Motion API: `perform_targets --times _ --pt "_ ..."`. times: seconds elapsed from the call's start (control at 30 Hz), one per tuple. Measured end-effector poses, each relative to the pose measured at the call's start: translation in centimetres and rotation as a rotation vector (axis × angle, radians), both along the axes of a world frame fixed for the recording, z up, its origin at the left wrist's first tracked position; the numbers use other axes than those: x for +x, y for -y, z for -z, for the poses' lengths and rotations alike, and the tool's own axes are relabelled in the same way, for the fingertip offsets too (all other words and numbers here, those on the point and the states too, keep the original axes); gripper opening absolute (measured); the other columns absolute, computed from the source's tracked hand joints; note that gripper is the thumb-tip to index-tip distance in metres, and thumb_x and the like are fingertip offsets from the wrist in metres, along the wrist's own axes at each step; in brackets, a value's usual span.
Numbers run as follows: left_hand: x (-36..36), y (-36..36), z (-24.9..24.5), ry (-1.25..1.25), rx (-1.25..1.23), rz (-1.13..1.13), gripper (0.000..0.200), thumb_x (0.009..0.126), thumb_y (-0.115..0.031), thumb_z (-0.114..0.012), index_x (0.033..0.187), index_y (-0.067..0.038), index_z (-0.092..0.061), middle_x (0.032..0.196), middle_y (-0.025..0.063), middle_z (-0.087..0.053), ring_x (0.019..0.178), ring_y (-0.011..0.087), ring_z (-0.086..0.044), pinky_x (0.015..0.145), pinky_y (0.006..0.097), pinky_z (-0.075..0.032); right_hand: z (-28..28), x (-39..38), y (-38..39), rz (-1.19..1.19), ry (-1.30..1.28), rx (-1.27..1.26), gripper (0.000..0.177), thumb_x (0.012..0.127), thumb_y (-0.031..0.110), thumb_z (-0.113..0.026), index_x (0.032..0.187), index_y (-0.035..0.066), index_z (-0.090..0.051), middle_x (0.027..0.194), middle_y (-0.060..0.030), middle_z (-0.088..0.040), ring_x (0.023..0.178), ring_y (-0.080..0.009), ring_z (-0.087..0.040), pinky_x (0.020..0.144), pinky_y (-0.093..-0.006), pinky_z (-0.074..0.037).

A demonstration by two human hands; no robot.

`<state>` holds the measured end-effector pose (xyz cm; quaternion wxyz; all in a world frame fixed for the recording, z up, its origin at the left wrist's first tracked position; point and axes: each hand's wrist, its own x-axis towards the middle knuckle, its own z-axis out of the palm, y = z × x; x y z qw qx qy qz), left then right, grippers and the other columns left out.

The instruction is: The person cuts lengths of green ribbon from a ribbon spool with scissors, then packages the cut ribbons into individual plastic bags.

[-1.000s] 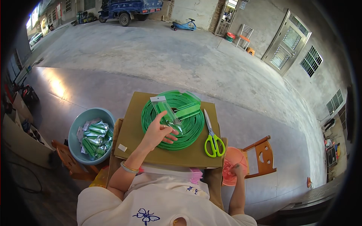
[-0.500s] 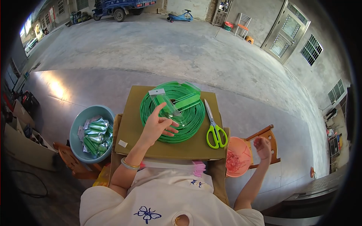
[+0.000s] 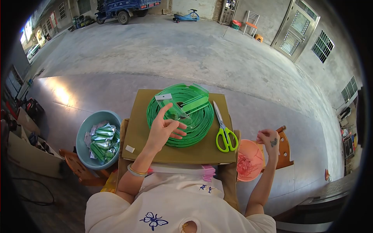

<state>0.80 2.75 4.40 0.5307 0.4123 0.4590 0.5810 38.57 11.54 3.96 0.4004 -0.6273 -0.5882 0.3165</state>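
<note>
A large coil of green plastic strip [image 3: 202,128] lies flat on a brown cardboard box in front of me. On top of it rests a clear plastic packet [image 3: 164,97] with a white header and something green inside. My left hand [image 3: 164,126] is over the coil with its fingers apart, the index finger lying across the packet. Scissors [image 3: 223,133] with lime-green handles lie on the box to the right of the coil. Above the rim of an orange-pink basin [image 3: 254,149], my right hand [image 3: 269,139] has its fingertips pinched together; whatever is between them cannot be made out.
A blue basin [image 3: 81,145] on the left holds several shiny packets. The cardboard box [image 3: 136,112] carries a small white label. Thin pink strips [image 3: 247,167] lie in the orange-pink basin, beside a wooden chair [image 3: 285,149]. Pink-edged plastic bags [image 3: 208,173] sit near my lap.
My right hand has turned over, its fingers now pointing left toward the basin. My left hand stays over the coil and packet. The whole view has shifted slightly.
</note>
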Motion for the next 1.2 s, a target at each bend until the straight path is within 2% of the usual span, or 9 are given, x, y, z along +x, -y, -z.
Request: perform_targets --times 0.23,0.4,0.5,0.53,0.73,0.83,0.93,1.03,1.2 --pt "0.0 0.3 -0.9 -0.034 0.024 -0.014 0.061 0.087 -0.002 -0.048 0.138 -0.002 -0.015 0.084 0.0184 -0.064 0.066 0.0246 -0.065 0.054 0.0293 -0.054 2.5 1.1 -1.0 0.051 0.035 0.004 0.015 0.075 0.006 -0.061 0.081 -0.008 -0.064 0.065 -0.0094 -0.063 0.055 -0.0128 -0.061 0.052 -0.0216 -0.052" --pt "0.8 0.1 -0.6 -0.090 0.002 -0.036 0.058 0.087 -0.003 -0.048 0.138 -0.004 -0.020 0.082 0.0173 -0.063 0.065 0.0242 -0.065 0.053 0.0293 -0.054 19.3 9.9 -3.8 0.261 0.056 -0.115 0.010 0.070 0.004 -0.060 0.071 -0.005 -0.064 0.059 -0.0086 -0.061 0.051 -0.0130 -0.060 0.048 -0.0229 -0.049" --pt "1.2 0.0 -0.4 -0.117 -0.012 -0.040 0.057 0.086 -0.003 -0.048 0.138 -0.004 -0.022 0.082 0.0165 -0.063 0.064 0.0237 -0.065 0.052 0.0291 -0.054 27.7 12.1 -3.1 0.359 0.405 -0.047 0.006 0.066 0.006 -0.062 0.067 0.003 -0.066 0.066 -0.0133 -0.063 0.062 -0.0232 -0.063 0.059 -0.0320 -0.050" --pt "1.3 -0.1 -0.4 -0.126 -0.015 -0.039 0.057 0.086 -0.003 -0.048 0.138 -0.004 -0.022 0.082 0.0163 -0.063 0.064 0.0235 -0.065 0.052 0.0291 -0.054 28.3 11.8 -2.6 0.353 0.367 -0.042 0.005 0.065 0.009 -0.062 0.066 0.006 -0.067 0.068 -0.0142 -0.063 0.068 -0.0285 -0.062 0.067 -0.0357 -0.049" --pt "1.3 -0.3 -0.3 -0.166 -0.071 -0.045 0.058 0.087 -0.003 -0.048 0.138 -0.003 -0.019 0.082 0.0163 -0.064 0.065 0.0225 -0.065 0.054 0.0293 -0.054 31.1 9.8 -3.8 0.477 0.476 0.187 0.008 0.068 0.007 -0.058 0.066 0.000 -0.062 0.065 -0.0170 -0.061 0.063 -0.0290 -0.061 0.058 -0.0367 -0.047" --pt "1.3 -0.3 -0.3 -0.176 -0.069 -0.069 0.057 0.086 -0.004 -0.048 0.137 -0.004 -0.023 0.082 0.0155 -0.063 0.064 0.0226 -0.065 0.052 0.0288 -0.054 33.8 10.5 -3.5 0.166 0.591 0.143 0.009 0.069 0.002 -0.052 0.071 0.001 -0.061 0.070 -0.0205 -0.059 0.073 -0.0344 -0.060 0.065 -0.0404 -0.047" --pt "1.2 -0.3 -0.1 -0.167 -0.065 -0.067 0.057 0.087 -0.004 -0.048 0.137 -0.004 -0.023 0.082 0.0157 -0.063 0.064 0.0224 -0.065 0.052 0.0285 -0.054 34.3 9.8 -3.4 0.109 0.653 0.282 0.012 0.067 0.003 -0.052 0.070 -0.001 -0.063 0.070 -0.0225 -0.060 0.069 -0.0346 -0.060 0.064 -0.0416 -0.047" --pt "1.3 -0.3 0.1 -0.163 -0.062 -0.049 0.057 0.087 -0.004 -0.048 0.137 -0.004 -0.023 0.082 0.0160 -0.063 0.064 0.0225 -0.065 0.052 0.0283 -0.054 32.7 11.2 -4.4 0.022 0.595 0.113 0.017 0.068 0.003 -0.052 0.077 -0.001 -0.066 0.075 -0.0235 -0.061 0.073 -0.0345 -0.062 0.068 -0.0407 -0.048" --pt "1.0 -0.2 0.0 -0.131 -0.039 -0.037 0.057 0.087 -0.003 -0.048 0.138 -0.004 -0.022 0.082 0.0167 -0.063 0.065 0.0229 -0.065 0.052 0.0282 -0.054 24.2 11.8 -4.9 0.261 0.554 0.177 0.016 0.070 0.003 -0.055 0.081 -0.004 -0.065 0.076 -0.0219 -0.063 0.072 -0.0344 -0.062 0.067 -0.0385 -0.049"
